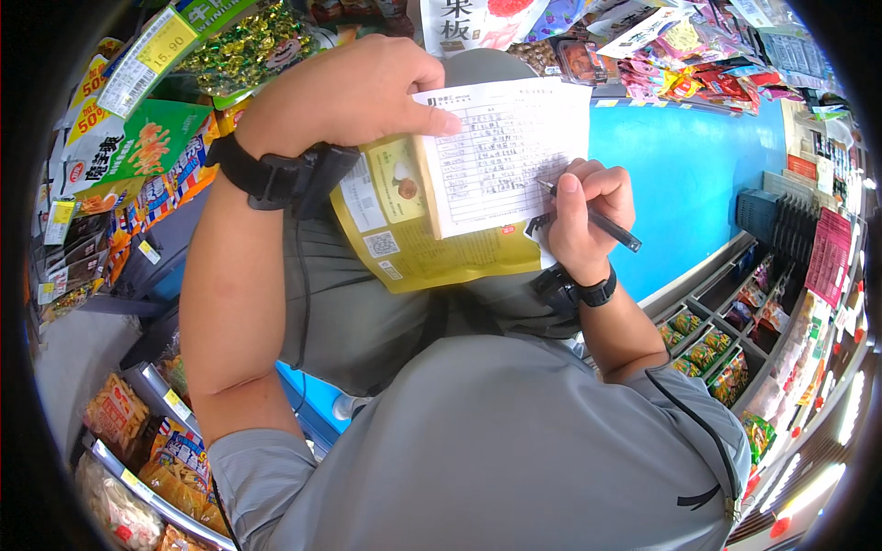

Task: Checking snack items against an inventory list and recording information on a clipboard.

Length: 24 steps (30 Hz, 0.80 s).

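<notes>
A pad of printed forms [503, 151] with handwritten rows in a table is tilted over my raised knees. My left hand [351, 86] grips its left edge, thumb on the top sheet and the other fingers largely hidden. Under the pad lies an olive-yellow snack pouch [455, 265], its printed back facing up, spread over my grey trousers [331, 303]. In my right hand [589, 206] is a black pen [613, 231], its tip at the lower right part of the written rows. Black straps with small devices circle both wrists.
Shelves of packaged snacks [158, 144] with price tags [148, 62] rise close on my left. More snack bags [682, 69] fill a shelf ahead. Blue floor [689, 172] stretches to the right, towards divided bins [710, 344] of small packets. Lower left stand further shelf tiers [138, 485].
</notes>
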Tool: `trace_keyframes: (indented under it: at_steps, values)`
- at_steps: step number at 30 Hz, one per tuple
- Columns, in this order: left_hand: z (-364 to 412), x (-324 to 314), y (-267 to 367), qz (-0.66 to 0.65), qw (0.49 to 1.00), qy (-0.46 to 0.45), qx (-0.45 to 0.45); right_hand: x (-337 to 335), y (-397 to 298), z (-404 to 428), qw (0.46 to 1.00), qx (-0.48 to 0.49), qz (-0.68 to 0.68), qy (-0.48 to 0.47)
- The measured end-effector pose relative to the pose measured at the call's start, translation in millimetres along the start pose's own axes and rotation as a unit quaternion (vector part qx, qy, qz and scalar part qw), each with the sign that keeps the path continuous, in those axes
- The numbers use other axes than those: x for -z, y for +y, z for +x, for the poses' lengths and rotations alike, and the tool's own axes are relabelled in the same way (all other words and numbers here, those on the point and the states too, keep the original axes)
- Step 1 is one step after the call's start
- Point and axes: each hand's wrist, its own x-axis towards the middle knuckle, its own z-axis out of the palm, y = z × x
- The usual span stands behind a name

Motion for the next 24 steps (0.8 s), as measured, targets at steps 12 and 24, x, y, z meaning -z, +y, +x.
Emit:
trace_keyframes:
  at_steps: [12,24]
  values:
    - [0.4,-0.2,-2.7,-0.002,1.000,-0.006,-0.006,-0.3,0.8,0.6,1.000,0.010,-0.021,-0.006]
    - [-0.3,1.0,-2.0,0.020,1.000,-0.012,0.010,-2.3,0.2,0.2,1.000,0.012,-0.017,-0.017]
